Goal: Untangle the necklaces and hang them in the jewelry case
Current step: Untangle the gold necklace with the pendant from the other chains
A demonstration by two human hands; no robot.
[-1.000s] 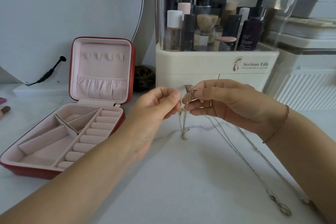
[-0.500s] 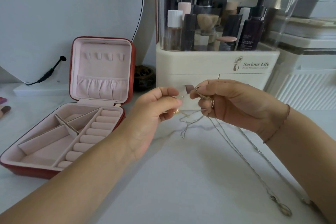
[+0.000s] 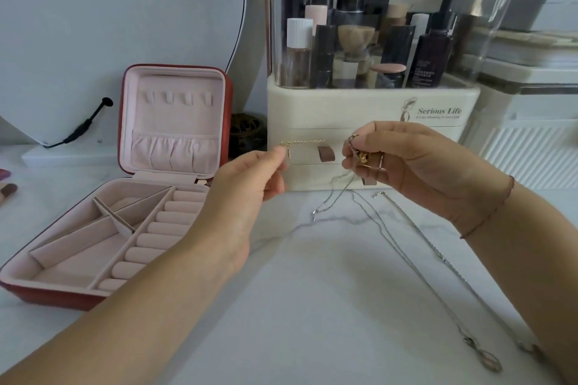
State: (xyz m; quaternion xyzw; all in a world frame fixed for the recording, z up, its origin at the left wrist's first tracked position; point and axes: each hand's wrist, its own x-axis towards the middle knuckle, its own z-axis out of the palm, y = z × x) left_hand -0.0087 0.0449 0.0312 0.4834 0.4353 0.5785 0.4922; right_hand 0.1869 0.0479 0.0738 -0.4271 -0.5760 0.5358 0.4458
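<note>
Between the hands a gold chain (image 3: 303, 141) is stretching: the left hand (image 3: 250, 178) is pinching its end, the right hand (image 3: 406, 166) is gripping the tangle (image 3: 359, 157). Silver necklaces (image 3: 406, 247) are trailing below the right hand across the desk (image 3: 281, 322). Left of both hands, the jewelry case (image 3: 178, 116) is standing open, hooks (image 3: 176, 98) bare; nothing is hanging yet.

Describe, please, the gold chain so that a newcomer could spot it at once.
Find the cream makeup organizer at the back; two hands are raised before its drawers. The gold chain stretches level from the left hand toward the right hand. Unlike the silver necklaces trailing on the table, it is yellow and held in the air.
</note>
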